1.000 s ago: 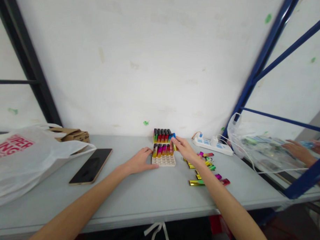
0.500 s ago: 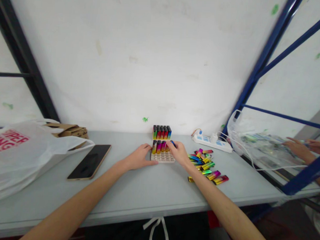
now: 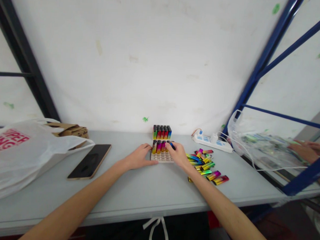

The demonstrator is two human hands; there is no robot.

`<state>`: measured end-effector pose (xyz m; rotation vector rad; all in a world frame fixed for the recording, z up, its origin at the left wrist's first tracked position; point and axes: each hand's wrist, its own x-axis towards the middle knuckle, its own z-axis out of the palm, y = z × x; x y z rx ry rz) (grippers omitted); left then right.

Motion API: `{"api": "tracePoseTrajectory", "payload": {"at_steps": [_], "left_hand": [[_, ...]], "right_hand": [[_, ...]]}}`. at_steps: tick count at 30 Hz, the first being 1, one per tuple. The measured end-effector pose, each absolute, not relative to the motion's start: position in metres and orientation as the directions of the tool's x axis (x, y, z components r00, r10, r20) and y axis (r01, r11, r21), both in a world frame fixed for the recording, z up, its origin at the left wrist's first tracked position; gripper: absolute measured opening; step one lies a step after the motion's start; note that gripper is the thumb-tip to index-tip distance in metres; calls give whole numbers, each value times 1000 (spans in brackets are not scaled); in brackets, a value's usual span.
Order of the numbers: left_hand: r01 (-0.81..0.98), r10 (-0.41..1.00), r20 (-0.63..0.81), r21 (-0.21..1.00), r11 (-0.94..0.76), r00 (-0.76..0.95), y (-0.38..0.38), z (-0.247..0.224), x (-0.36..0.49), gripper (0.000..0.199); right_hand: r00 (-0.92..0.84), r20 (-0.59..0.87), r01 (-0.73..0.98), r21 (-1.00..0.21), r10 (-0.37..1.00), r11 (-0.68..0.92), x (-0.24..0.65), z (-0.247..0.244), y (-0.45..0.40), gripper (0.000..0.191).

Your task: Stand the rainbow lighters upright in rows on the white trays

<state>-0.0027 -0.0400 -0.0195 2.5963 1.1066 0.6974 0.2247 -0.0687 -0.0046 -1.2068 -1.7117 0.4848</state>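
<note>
A pale holder tray (image 3: 161, 158) with rows of holes lies in front of me on the table. Several shiny lighters (image 3: 159, 147) with black tops stand upright along its back row. At the row's right end my right hand (image 3: 177, 154) has its fingers closed on a blue lighter (image 3: 172, 145), mostly hidden by the fingers. My left hand (image 3: 140, 157) rests at the tray's left side, fingers apart, thumb reaching its front left corner. Behind the tray stands a tight block of upright lighters (image 3: 162, 132). To the right of my right hand lies a loose pile of colourful lighters (image 3: 207, 166).
A phone (image 3: 90, 161) and a white plastic bag (image 3: 30, 154) lie to the left, with folded cardboard (image 3: 75, 130) behind. A power strip (image 3: 213, 142) with cables sits at the back right. Beyond the blue frame (image 3: 252, 81), another person's hands (image 3: 307, 151) handle clear plastic packaging.
My right hand has shifted very slightly at the right end of the back row, and the blue lighter shows more. My left hand stays in place. The other person's hands have moved a little.
</note>
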Motion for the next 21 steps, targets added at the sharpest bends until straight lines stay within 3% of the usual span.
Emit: {"api": "tracePoseTrajectory", "payload": {"at_steps": [6,15,21], "left_hand": [[619,731,336,390,-682,594,-40,-20,-3,62],[616,723,325,381,-690,609,-40,-19,-3,61],[600,720,347,398,-694,601,-40,-19,-3,58]], "right_hand": [[-36,489,543,-723,872,428,225,-7,-69,33],[-118,487,522,-711,866,471,221,-3,-77,40],[-242,540,616,-556,806,558,224,-6,-78,32]]}}
